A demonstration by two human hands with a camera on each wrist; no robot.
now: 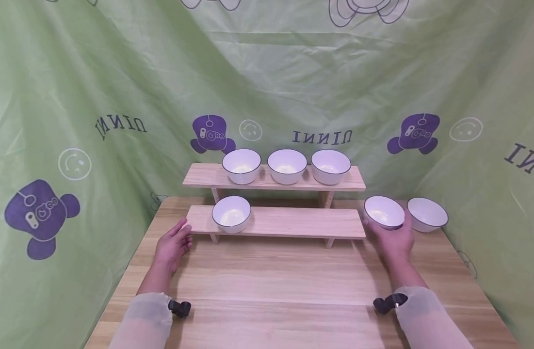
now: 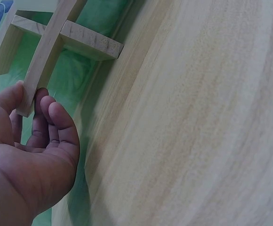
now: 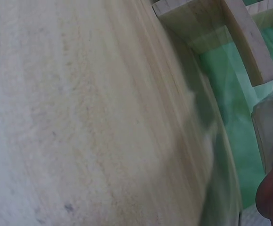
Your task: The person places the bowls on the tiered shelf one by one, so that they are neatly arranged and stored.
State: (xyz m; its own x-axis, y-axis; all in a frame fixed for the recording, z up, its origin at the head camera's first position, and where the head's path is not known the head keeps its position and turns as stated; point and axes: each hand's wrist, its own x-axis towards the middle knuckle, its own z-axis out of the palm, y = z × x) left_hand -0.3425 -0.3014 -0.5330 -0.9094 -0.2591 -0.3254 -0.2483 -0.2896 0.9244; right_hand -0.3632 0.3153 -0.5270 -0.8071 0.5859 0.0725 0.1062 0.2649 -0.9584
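In the head view my right hand grips a white bowl with a dark rim, just beyond the right end of the lower wooden shelf. Only a thumb tip, part of the hand and a side of that bowl show in the right wrist view. My left hand is at the shelf's left end. Its thumb and fingers pinch the board's end in the left wrist view. One bowl stands on the lower shelf's left part.
Three matching bowls line the upper shelf. Another bowl sits on the table at the far right, close to the held one. A green printed cloth hangs behind and at both sides.
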